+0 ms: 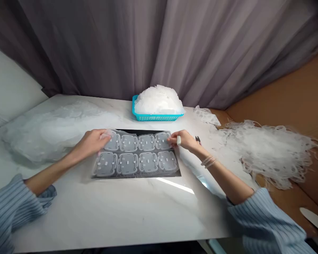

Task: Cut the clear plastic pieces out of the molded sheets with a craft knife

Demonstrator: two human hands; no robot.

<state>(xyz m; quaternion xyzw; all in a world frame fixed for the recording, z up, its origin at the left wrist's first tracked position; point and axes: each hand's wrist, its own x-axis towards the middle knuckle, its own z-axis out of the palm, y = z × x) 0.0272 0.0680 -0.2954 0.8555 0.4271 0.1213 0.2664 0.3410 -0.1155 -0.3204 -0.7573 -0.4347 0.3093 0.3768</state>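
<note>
A translucent plastic sheet (127, 163) with two rows of rounded-square pieces lies over a dark mat (139, 132) on the white table. My left hand (96, 140) is closed on the sheet's upper left corner, where the film bunches under the thumb. At the upper right corner, my right hand (184, 139) pinches the sheet's edge between thumb and fingers. Something white is wrapped round one finger of that hand. Just right of it lies a small tool with dark tips (198, 140), partly hidden behind my wrist.
Behind the sheet stands a turquoise basket (157, 117) heaped with white translucent pieces (159, 100). A large pile of clear plastic (50, 130) covers the table's left side. Cut-out film scraps (275, 148) are heaped at the right, near a brown panel (288, 95). A grey curtain (100, 49) hangs behind.
</note>
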